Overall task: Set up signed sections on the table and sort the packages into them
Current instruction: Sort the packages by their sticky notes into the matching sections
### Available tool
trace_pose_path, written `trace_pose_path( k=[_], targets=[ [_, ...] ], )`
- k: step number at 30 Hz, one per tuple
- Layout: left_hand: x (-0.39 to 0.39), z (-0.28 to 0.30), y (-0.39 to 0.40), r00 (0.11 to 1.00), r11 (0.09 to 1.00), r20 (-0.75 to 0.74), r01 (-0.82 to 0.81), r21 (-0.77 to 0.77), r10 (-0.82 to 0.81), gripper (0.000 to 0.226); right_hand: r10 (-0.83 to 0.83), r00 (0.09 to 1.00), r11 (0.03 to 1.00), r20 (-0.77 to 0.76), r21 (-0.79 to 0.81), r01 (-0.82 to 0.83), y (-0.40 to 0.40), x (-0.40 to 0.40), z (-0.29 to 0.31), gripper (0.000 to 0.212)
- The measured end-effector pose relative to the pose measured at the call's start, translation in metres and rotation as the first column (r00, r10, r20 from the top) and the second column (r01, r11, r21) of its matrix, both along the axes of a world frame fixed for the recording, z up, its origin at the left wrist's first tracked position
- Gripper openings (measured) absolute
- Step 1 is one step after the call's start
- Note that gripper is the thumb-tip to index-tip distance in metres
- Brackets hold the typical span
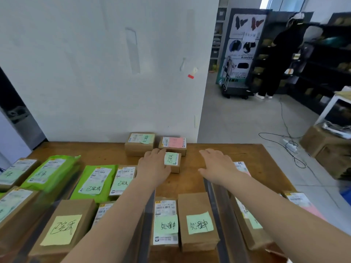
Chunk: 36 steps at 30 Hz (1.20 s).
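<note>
While our left hand (154, 168) lies flat against a small box (173, 161) mid-frame, our right hand (218, 166) hovers spread above the desk (190, 179).

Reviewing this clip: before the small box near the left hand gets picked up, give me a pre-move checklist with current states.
1. Left hand on small box: ok, touching its left side.
2. Grip closed on it: not ok, fingers look straight.
3. Right hand free: ok, open, holding nothing.
4. Box's green note readable: ok.
5. Box apart from pink-labelled box behind: cannot tell.
6. Dividers in place: ok.
</note>
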<state>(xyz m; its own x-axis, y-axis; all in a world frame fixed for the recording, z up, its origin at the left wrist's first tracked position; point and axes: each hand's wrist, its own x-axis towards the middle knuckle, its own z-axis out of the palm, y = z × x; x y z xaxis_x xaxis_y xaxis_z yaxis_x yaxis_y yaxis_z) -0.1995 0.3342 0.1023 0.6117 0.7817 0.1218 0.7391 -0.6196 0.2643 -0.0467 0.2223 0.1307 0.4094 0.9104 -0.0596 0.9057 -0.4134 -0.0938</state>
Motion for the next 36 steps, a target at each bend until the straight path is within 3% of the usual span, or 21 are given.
trace_pose_path(
  k=[11,18,27,36],
  targets=[
    [0.061,-0.083,0.075,0.987,0.989,-0.146,-0.090,-0.114,0.073,0.055,0.121,0.992,0.987,-0.039,-0.100,-0.124,0.116,0.061,-0.067,0.061],
    [0.101,-0.135,0.105,0.987,0.967,-0.093,-0.150,-0.207,0.134,0.054,0.118,0.987,0.986,-0.107,-0.106,-0.129,0.186,0.104,-0.115,0.057],
    [0.125,-0.179,0.129,0.963,0.967,-0.208,-0.202,-0.155,0.168,0.055,0.158,0.978,0.986,-0.133,-0.032,-0.164,0.263,0.142,-0.168,0.046],
    [0.109,-0.195,0.113,0.990,0.979,-0.090,-0.121,-0.164,0.107,0.054,0.148,0.989,0.974,-0.018,-0.168,-0.149,0.265,0.159,-0.191,0.053]
  ],
)
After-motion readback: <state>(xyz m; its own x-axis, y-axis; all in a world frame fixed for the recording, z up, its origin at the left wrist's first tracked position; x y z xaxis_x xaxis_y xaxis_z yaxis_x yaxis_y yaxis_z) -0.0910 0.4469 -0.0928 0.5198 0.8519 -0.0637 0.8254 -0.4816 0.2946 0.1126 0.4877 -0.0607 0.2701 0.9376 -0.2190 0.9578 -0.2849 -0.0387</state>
